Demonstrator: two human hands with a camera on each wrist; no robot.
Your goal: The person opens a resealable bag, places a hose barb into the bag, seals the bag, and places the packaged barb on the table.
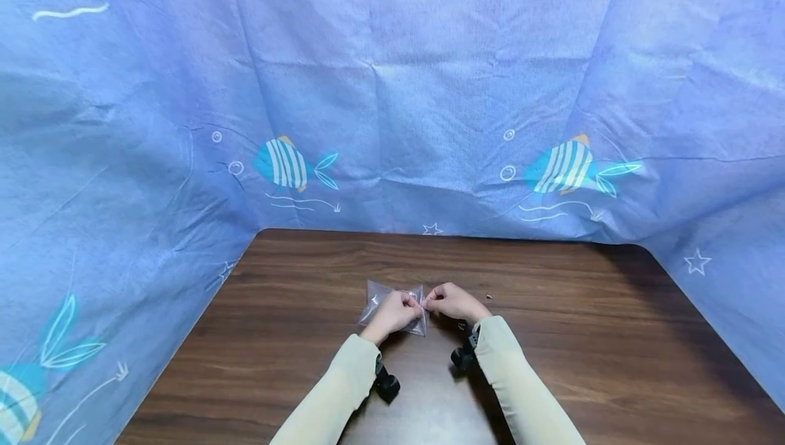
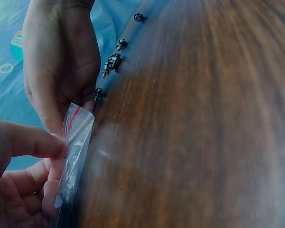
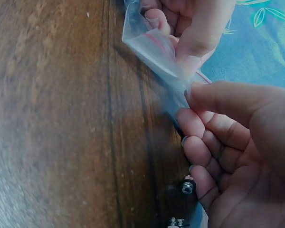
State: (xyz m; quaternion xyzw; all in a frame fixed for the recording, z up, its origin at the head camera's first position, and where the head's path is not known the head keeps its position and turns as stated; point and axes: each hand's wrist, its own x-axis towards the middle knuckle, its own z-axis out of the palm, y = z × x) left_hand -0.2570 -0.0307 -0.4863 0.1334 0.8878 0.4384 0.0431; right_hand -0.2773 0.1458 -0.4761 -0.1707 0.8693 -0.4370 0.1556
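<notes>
A clear plastic zip bag (image 1: 375,297) with a red line along its opening is held over the wooden table between both hands. My left hand (image 1: 391,314) pinches the bag near its mouth between thumb and fingers. From the other side, my right hand (image 1: 455,302) pinches the edge of the opening, its fingertips close to those of the left. In the right wrist view, the bag's film (image 3: 149,50) is wrinkled where the thumbs press it. Small dark and silver screw-like parts (image 2: 113,61) lie on the table beside the right hand.
The brown wooden table (image 1: 276,309) ends at a blue fish-patterned cloth (image 1: 429,125) hanging at the back and sides. A tiny light bit (image 1: 489,296) lies right of the right hand. Black wrist devices (image 1: 386,384) sit under both sleeves.
</notes>
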